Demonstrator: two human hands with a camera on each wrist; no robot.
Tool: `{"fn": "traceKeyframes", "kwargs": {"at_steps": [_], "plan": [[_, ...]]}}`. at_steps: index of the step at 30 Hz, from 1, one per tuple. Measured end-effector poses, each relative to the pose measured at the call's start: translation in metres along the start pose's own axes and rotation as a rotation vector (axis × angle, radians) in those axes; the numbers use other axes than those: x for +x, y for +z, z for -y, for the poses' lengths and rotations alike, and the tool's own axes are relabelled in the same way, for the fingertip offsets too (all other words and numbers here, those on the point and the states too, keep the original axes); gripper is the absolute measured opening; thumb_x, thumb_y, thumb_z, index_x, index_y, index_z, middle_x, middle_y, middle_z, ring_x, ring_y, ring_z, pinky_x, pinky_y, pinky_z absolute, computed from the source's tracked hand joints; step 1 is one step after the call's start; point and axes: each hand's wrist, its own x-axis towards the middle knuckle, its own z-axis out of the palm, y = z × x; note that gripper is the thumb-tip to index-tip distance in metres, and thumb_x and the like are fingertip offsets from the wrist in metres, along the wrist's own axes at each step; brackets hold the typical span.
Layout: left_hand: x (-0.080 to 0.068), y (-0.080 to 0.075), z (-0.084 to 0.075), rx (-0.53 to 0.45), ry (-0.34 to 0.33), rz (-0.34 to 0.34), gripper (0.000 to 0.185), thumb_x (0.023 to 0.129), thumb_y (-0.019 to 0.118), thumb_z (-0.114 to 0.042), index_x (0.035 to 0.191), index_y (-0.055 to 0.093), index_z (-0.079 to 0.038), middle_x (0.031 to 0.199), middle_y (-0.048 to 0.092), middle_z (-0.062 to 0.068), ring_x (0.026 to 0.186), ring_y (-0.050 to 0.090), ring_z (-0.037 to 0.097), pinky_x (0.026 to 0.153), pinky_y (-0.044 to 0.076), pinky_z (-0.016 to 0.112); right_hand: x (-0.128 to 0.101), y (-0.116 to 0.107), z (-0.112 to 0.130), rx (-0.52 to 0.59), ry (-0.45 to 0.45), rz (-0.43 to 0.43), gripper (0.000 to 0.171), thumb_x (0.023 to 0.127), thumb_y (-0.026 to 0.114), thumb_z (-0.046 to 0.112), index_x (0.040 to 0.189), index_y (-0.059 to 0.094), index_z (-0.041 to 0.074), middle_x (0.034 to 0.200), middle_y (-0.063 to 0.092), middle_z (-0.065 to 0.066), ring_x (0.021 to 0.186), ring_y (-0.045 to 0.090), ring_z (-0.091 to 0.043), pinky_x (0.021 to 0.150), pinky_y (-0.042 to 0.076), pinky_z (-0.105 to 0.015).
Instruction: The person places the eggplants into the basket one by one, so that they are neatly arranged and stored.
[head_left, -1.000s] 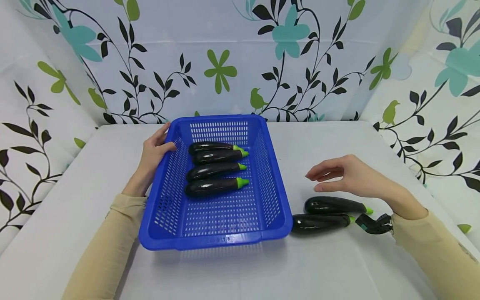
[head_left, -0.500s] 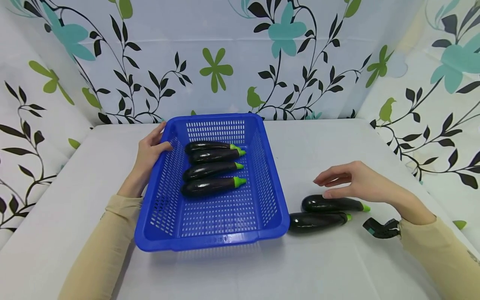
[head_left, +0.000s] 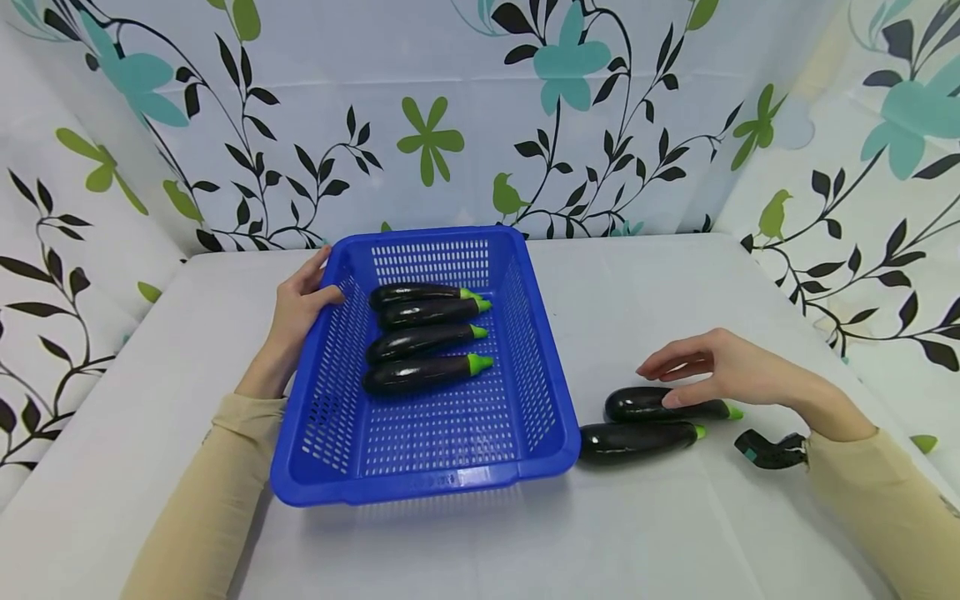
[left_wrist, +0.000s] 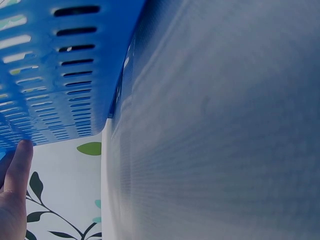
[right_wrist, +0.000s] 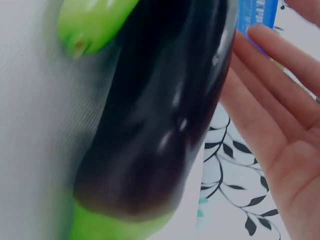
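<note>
My left hand (head_left: 294, 315) grips the left rim of a blue plastic basket (head_left: 431, 482), its thumb over the rim. The left wrist view shows a finger (left_wrist: 19, 167) against the slotted basket wall (left_wrist: 80, 95). Several glossy dark eggplants with green stem ends lie in the basket, the nearest eggplant (head_left: 420, 375) among them. My right hand (head_left: 723, 367) hovers with relaxed fingers over an eggplant (head_left: 633, 404) on the table, thumb overlapping it. In the right wrist view the palm (right_wrist: 295, 165) faces this eggplant (right_wrist: 155, 125). A second eggplant (head_left: 637, 442) lies in front, by the basket's right corner.
A white cloth covers the table (head_left: 480, 550). Behind and on both sides hang white curtains (head_left: 465, 108) with leaf and flower prints. A small black device (head_left: 771, 450) sits at the right wrist.
My right hand has moved right and slightly down, closer over the farther of the two loose eggplants. The left hand keeps its grip on the basket; the whole view has shifted slightly.
</note>
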Motion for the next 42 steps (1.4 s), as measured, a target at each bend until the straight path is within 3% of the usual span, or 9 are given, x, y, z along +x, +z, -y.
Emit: {"fn": "traceKeyframes", "kwargs": {"at_steps": [15,36,42], "plan": [[0.0,-0.001,0.0,0.024,0.003,-0.01,0.071,0.091,0.057,-0.003,0.157,0.034,-0.016,0.15,0.044,0.027,0.102,0.061,0.006,0.081,0.052,0.012,0.007,0.005,-0.013,0.057,0.019,0.075,0.038,0.087,0.077,0.016,0.124,0.069,0.015,0.122,0.07,-0.002,0.112,0.067,-0.013,0.094,0.053,-0.025],[0.001,0.0,0.0,0.012,0.006,-0.006,0.071,0.091,0.057,-0.003,0.157,0.033,-0.013,0.147,0.048,0.025,0.1,0.063,0.005,0.08,0.053,0.013,0.007,0.012,-0.011,0.053,0.034,0.039,0.035,0.088,0.075,0.016,0.122,0.07,0.012,0.12,0.07,-0.007,0.106,0.068,-0.012,0.092,0.052,-0.023],[0.0,0.0,0.0,0.039,0.006,-0.006,0.071,0.091,0.056,-0.004,0.157,0.033,-0.014,0.149,0.044,0.028,0.1,0.062,0.005,0.08,0.053,0.013,0.007,0.012,-0.012,0.045,0.044,0.033,0.035,0.087,0.076,0.016,0.121,0.07,0.012,0.119,0.071,-0.006,0.105,0.069,-0.012,0.091,0.053,-0.023]]}}
